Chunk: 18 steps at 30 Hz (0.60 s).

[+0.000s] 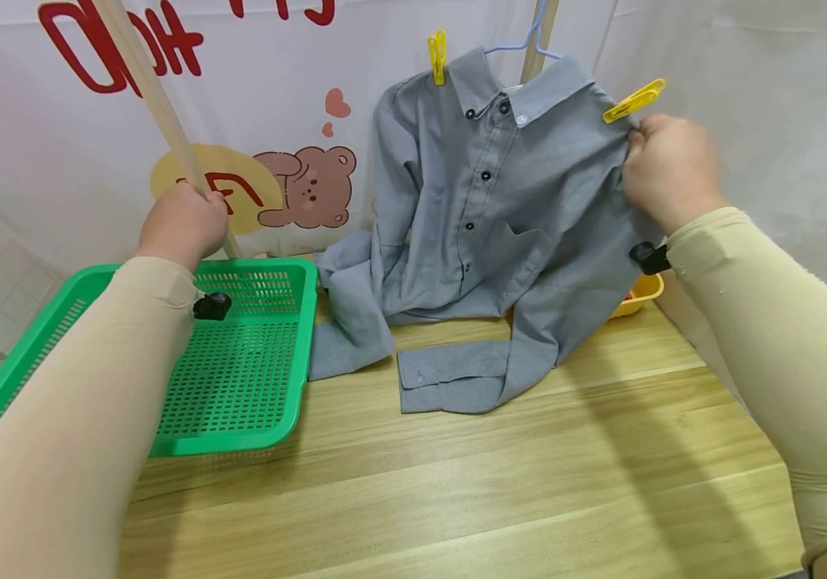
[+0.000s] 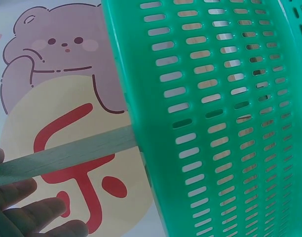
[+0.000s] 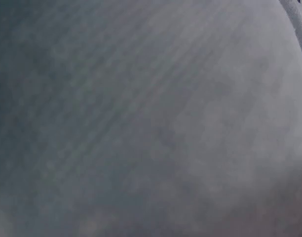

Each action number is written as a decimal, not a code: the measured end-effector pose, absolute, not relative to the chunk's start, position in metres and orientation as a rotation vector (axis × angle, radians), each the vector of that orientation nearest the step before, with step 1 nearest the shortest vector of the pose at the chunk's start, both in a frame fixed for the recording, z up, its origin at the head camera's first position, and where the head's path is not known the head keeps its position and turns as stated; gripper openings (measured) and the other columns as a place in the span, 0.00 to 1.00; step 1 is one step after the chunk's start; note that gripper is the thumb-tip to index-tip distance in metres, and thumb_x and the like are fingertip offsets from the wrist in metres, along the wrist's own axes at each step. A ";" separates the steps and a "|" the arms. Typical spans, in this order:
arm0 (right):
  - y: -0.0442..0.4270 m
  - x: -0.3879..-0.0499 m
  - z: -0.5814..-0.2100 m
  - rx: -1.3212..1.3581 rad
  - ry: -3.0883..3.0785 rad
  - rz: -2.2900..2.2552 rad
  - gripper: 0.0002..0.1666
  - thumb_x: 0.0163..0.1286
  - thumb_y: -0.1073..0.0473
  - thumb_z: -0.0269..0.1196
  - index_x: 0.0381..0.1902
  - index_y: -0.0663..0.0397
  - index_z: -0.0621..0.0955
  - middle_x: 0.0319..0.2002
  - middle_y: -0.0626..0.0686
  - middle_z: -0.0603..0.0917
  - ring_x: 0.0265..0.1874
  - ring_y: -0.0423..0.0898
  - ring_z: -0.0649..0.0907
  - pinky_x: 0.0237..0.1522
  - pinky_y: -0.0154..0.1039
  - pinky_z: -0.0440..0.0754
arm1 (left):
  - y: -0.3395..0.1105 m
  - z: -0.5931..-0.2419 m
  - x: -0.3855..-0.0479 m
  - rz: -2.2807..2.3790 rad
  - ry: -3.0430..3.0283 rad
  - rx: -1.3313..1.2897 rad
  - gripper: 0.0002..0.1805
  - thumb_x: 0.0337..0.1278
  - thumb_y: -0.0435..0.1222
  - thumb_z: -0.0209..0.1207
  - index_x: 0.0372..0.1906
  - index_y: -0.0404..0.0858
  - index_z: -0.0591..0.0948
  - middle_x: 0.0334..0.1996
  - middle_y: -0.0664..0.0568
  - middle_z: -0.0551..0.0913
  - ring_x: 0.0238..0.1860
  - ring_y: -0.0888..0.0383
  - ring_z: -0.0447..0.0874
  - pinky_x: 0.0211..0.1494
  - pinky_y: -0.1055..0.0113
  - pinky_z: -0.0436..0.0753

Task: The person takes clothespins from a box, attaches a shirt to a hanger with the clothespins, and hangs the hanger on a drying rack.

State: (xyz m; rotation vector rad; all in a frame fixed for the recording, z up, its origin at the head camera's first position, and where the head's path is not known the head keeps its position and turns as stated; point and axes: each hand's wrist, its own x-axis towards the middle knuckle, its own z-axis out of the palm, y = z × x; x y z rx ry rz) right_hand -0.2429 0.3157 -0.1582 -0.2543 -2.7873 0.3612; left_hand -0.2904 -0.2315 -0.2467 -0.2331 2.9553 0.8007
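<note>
A grey button-up shirt (image 1: 449, 201) hangs on a light blue hanger (image 1: 529, 39), its lower part and cuffs lying on the table. Yellow clothespins sit at both shoulders, one upright clothespin (image 1: 438, 58) by the collar and one slanted clothespin (image 1: 633, 101) near my right hand. My right hand (image 1: 673, 169) pinches the shirt at the shoulder on the right; grey cloth fills the right wrist view, blurred. On the left, my left hand (image 1: 185, 223) holds a wooden pole (image 1: 160, 100). The left wrist view shows that pole between thumb and fingers, several fingers (image 2: 40, 215) partly extended.
A green perforated basket (image 1: 297, 354) stands below my left hand on the wooden table (image 1: 456, 482). Partly behind the shirt is a yellow container (image 1: 648, 291). Another wooden post (image 1: 538, 56) rises behind the hanger, before a printed white backdrop (image 1: 268, 96).
</note>
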 end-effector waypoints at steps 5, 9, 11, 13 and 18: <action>0.316 -0.244 -0.161 -0.204 -2.791 0.360 0.23 0.83 0.53 0.43 0.32 0.64 0.73 0.32 0.70 0.77 0.40 0.71 0.78 0.30 0.51 0.68 | -0.228 -0.245 -0.286 0.794 2.954 -0.254 0.38 0.82 0.54 0.32 0.69 0.24 0.68 0.52 0.33 0.78 0.44 0.39 0.78 0.35 0.57 0.79; 0.313 -0.244 -0.162 -0.197 -2.814 0.360 0.23 0.83 0.53 0.43 0.33 0.64 0.74 0.34 0.71 0.78 0.40 0.71 0.78 0.31 0.53 0.69 | -0.228 -0.245 -0.285 0.787 2.961 -0.252 0.38 0.82 0.54 0.32 0.69 0.24 0.68 0.52 0.32 0.77 0.44 0.39 0.78 0.35 0.57 0.79; 0.311 -0.243 -0.162 -0.186 -2.820 0.358 0.23 0.83 0.53 0.43 0.33 0.64 0.74 0.35 0.72 0.78 0.40 0.71 0.78 0.31 0.54 0.69 | -0.228 -0.245 -0.285 0.784 2.962 -0.250 0.38 0.82 0.54 0.32 0.69 0.24 0.68 0.53 0.32 0.77 0.45 0.39 0.78 0.35 0.57 0.79; 0.309 -0.243 -0.163 -0.171 -2.819 0.355 0.23 0.83 0.54 0.44 0.33 0.64 0.74 0.36 0.72 0.79 0.40 0.72 0.78 0.32 0.55 0.70 | -0.228 -0.245 -0.285 0.785 2.962 -0.248 0.38 0.82 0.54 0.32 0.69 0.24 0.68 0.53 0.32 0.77 0.45 0.39 0.78 0.35 0.57 0.79; 0.308 -0.243 -0.165 -0.141 -2.824 0.333 0.22 0.83 0.55 0.44 0.34 0.66 0.75 0.36 0.73 0.80 0.40 0.73 0.79 0.32 0.58 0.71 | -0.229 -0.245 -0.285 0.796 2.958 -0.243 0.38 0.82 0.54 0.32 0.69 0.24 0.68 0.53 0.32 0.78 0.44 0.39 0.78 0.35 0.57 0.79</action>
